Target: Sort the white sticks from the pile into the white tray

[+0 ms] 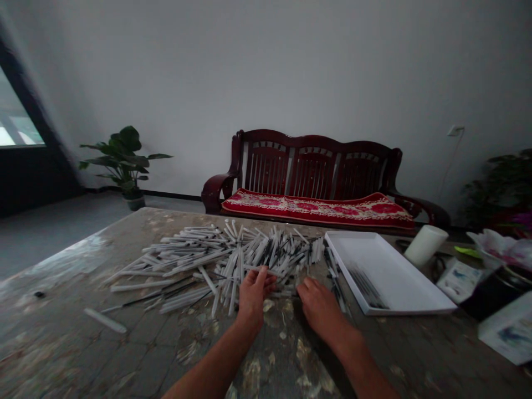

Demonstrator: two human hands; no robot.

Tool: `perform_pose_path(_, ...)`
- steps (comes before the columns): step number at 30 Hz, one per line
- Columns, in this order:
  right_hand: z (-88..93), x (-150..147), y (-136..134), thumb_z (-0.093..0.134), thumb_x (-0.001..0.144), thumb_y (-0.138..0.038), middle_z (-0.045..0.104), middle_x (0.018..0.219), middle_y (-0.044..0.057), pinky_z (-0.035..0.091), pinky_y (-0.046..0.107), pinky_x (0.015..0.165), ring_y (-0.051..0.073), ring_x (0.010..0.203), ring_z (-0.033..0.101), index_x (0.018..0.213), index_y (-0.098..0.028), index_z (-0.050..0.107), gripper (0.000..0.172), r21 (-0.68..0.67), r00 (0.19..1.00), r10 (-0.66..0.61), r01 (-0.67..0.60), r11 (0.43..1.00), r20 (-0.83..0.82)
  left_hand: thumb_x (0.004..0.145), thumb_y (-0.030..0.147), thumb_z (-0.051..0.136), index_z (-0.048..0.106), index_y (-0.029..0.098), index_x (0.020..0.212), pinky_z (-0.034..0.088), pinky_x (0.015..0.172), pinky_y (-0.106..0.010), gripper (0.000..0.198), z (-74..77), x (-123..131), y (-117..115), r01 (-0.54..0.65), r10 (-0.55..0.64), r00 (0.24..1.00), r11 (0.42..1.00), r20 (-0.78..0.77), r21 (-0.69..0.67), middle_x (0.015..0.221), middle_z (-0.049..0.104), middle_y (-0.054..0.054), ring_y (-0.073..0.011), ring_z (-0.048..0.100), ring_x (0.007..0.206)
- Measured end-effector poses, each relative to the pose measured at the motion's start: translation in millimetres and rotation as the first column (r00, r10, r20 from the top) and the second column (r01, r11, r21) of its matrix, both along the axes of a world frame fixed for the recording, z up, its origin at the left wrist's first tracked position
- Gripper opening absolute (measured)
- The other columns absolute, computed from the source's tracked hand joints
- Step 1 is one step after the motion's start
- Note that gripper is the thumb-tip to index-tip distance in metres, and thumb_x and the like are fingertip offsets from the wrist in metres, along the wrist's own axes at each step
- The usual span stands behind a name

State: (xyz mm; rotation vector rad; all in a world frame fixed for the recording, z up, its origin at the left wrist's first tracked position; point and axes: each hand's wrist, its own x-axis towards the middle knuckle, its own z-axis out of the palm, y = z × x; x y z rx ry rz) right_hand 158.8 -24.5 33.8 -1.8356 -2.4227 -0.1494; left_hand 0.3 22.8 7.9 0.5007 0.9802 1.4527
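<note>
Reaching into a heap of slim white plastic tubes with black rods (pixel 253 255), we are curling our left hand (pixel 252 293) around one crosswise tube (pixel 260 271) (whether gripping it, we cannot tell), while our flat, open right hand (pixel 321 303) is resting just short of the heap.

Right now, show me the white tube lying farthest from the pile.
The lone white tube at the front left of the table: it lies by itself, while the others form a heap beyond the left hand.
</note>
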Motion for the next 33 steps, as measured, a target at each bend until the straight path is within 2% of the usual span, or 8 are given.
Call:
perform_pose_path(5, -4.0, 6.1, -0.2, 0.040, 0.085, -0.001, 0.064, 0.102, 0.009, 0.040, 0.031, 0.088, 0.022, 0.099, 0.058, 0.094, -0.018, 0.064, 0.032, 0.033, 0.996, -0.062, 0.064, 0.997, -0.063, 0.068, 0.032, 0.078, 0.061, 0.014, 0.077, 0.053, 0.053, -0.020, 0.026, -2.0, -0.8, 1.4, -0.005, 0.005, 1.000, 1.000, 0.010, -0.009, 0.069, 0.067, -0.001, -0.0132, 0.069, 0.064)
perform_pose_path(9, -9.9, 13.0, 4.2, 0.042, 0.082, -0.005, 0.062, 0.093, 0.007, 0.044, 0.030, 0.083, 0.021, 0.092, 0.058, 0.085, -0.020, 0.059, 0.023, 0.101, 0.906, -0.028, 0.077, 0.992, -0.421, 0.071, 0.029, 0.077, 0.060, 0.015, 0.079, 0.053, 0.052, -0.019, 0.023, -0.5, 0.8, -0.3, 0.014, -0.014, 1.000, 1.000, 0.013, -0.019, 0.071, 0.069, -0.002, -0.0132, 0.069, 0.063)
perform_pose_path(11, -13.7, 14.9, 8.3, 0.047, 0.082, -0.015, 0.062, 0.086, 0.005, 0.047, 0.031, 0.079, 0.020, 0.085, 0.060, 0.082, -0.021, 0.057, 0.011, 0.130, 0.730, -0.015, 0.142, 0.981, -0.683, 0.074, 0.025, 0.075, 0.060, 0.015, 0.080, 0.053, 0.051, -0.018, 0.019, 1.6, 1.7, -1.9, 0.036, -0.034, 0.998, 0.999, 0.050, -0.030, 0.071, 0.069, -0.002, -0.0128, 0.070, 0.063)
perform_pose_path(14, -16.7, 14.5, 13.4, 0.055, 0.082, -0.037, 0.066, 0.081, 0.004, 0.052, 0.035, 0.073, 0.021, 0.077, 0.064, 0.087, -0.022, 0.055, 0.016, 0.030, 0.247, -0.038, 0.267, 0.963, -0.968, 0.078, 0.020, 0.072, 0.059, 0.015, 0.079, 0.054, 0.052, -0.018, 0.014, 5.0, 2.1, -4.0, 0.072, -0.066, 0.991, 0.996, 0.114, -0.045, 0.070, 0.069, -0.002, -0.0124, 0.070, 0.063)
perform_pose_path(16, -15.8, 12.6, 14.4, 0.057, 0.080, -0.048, 0.069, 0.083, 0.004, 0.055, 0.037, 0.071, 0.022, 0.077, 0.067, 0.092, -0.022, 0.055, 0.028, -0.055, -0.064, -0.039, 0.271, 0.961, -0.997, 0.080, 0.018, 0.071, 0.059, 0.015, 0.078, 0.055, 0.054, -0.018, 0.012, 6.5, 1.8, -4.4, 0.080, -0.072, 0.986, 0.996, 0.149, -0.049, 0.069, 0.069, -0.002, -0.0123, 0.070, 0.064)
perform_pose_path(18, -13.2, 10.5, 13.5, 0.060, 0.078, -0.051, 0.071, 0.084, 0.003, 0.057, 0.039, 0.070, 0.023, 0.077, 0.069, 0.093, -0.023, 0.055, 0.033, -0.086, -0.225, -0.025, 0.266, 0.960, -0.974, 0.082, 0.015, 0.069, 0.059, 0.014, 0.077, 0.056, 0.056, -0.018, 0.011, 7.2, 1.5, -4.2, 0.075, -0.064, 0.982, 0.996, 0.178, -0.056, 0.069, 0.069, -0.002, -0.0119, 0.070, 0.064)
perform_pose_path(21, -10.0, 7.2, 10.3, 0.063, 0.077, -0.050, 0.071, 0.079, 0.002, 0.058, 0.039, 0.069, 0.023, 0.074, 0.069, 0.091, -0.023, 0.055, 0.032, -0.091, -0.259, -0.021, 0.260, 0.961, -0.966, 0.085, 0.012, 0.064, 0.059, 0.014, 0.076, 0.057, 0.057, -0.017, 0.011, 7.6, 2.1, -3.7, 0.076, -0.059, 0.975, 0.994, 0.215, -0.073, 0.068, 0.069, -0.002, -0.0111, 0.070, 0.063)
perform_pose_path(33, -9.4, -2.2, 4.3, 0.059, 0.079, -0.053, 0.072, 0.078, 0.003, 0.057, 0.037, 0.063, 0.023, 0.071, 0.070, 0.089, -0.024, 0.055, 0.031, -0.113, -0.171, -0.077, 0.211, 0.971, -0.982, 0.083, 0.013, 0.068, 0.058, 0.015, 0.076, 0.057, 0.056, -0.016, 0.012, 9.6, 3.5, -6.8, 0.140, -0.122, 0.966, 0.988, 0.230, -0.066, 0.068, 0.069, -0.002, -0.0107, 0.070, 0.063)
